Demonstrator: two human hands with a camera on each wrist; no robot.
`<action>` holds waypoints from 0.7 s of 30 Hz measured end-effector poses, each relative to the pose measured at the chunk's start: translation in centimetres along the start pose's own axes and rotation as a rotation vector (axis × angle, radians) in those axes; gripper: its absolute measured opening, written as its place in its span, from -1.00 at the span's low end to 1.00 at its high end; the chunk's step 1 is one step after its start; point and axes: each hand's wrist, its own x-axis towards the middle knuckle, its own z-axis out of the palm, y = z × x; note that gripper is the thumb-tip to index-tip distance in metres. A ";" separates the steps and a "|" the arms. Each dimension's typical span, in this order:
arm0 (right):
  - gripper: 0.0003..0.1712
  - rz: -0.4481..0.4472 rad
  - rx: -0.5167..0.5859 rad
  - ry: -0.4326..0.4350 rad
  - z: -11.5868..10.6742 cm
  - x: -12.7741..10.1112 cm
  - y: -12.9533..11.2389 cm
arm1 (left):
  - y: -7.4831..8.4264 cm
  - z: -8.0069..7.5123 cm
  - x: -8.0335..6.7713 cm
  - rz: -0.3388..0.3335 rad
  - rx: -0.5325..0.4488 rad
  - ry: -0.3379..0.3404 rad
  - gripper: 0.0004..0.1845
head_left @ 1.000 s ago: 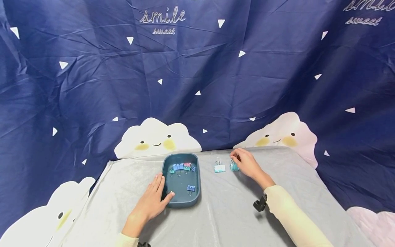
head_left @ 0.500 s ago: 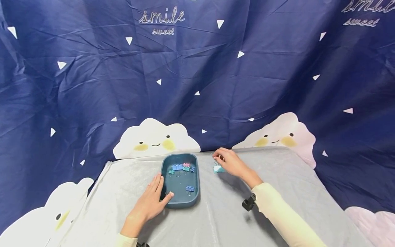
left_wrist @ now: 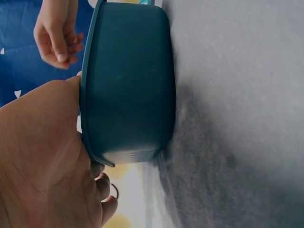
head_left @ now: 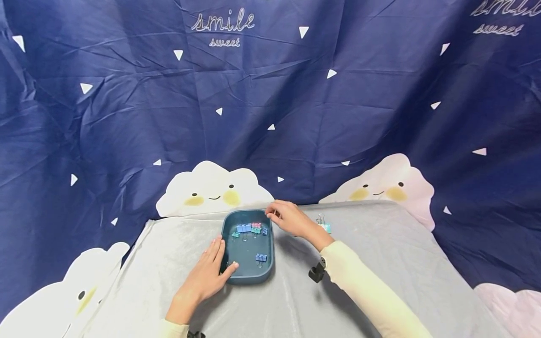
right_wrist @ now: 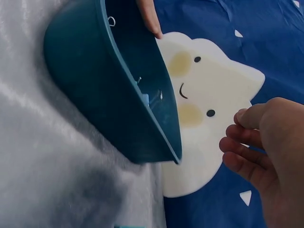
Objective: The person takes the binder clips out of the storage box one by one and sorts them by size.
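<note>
Several binder clips [head_left: 250, 228] lie bunched at the far end of the dark teal tray [head_left: 269, 263], blue, green and pink; one more blue clip [head_left: 260, 257] sits alone nearer the tray's front. Tray stands on grey cloth [head_left: 372, 244] covering the table, left of the cloth's middle, close to its far edge.

Right hand [head_left: 287, 218] hovers over the tray's far right corner, fingers curled inward, tips drawn together. Cannot tell from any view whether a clip is pinched between them; the right wrist view shows the curled fingers [right_wrist: 247, 142] above the rim with nothing plainly in them.

Left hand [head_left: 208, 273] rests against the tray's near left side, fingers straight along the wall, thumb hooked over the rim. Left wrist view confirms palm against the tray wall [left_wrist: 128, 85].

One teal binder clip [head_left: 324, 226] lies on the cloth behind the right forearm, toward the far edge.

Behind the table hangs a navy backdrop [head_left: 127, 117] with cloud faces [head_left: 213, 190] and white triangles.
</note>
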 end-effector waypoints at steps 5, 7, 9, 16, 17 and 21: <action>-0.88 -0.027 -0.019 -0.046 1.0 1.5 -1.0 | -0.2 0.2 0.1 -0.002 -0.002 0.006 -0.03; -0.89 -0.040 -0.024 -0.060 1.4 2.0 -1.3 | -0.2 0.2 0.1 0.000 -0.002 0.010 -0.04; -0.90 -0.047 -0.027 -0.069 1.7 2.4 -1.6 | -0.2 0.2 0.2 0.004 -0.003 0.015 -0.04; -0.91 -0.079 -0.020 -0.100 3.1 4.0 -2.0 | -0.1 0.1 0.2 0.011 0.005 0.022 -0.04; -0.90 -0.081 -0.019 -0.108 3.3 4.2 -2.1 | -0.2 0.1 0.2 0.012 0.005 0.021 -0.04; -0.87 -0.071 -0.011 -0.139 4.2 4.7 -2.3 | -0.3 0.1 0.2 0.011 0.004 0.018 -0.04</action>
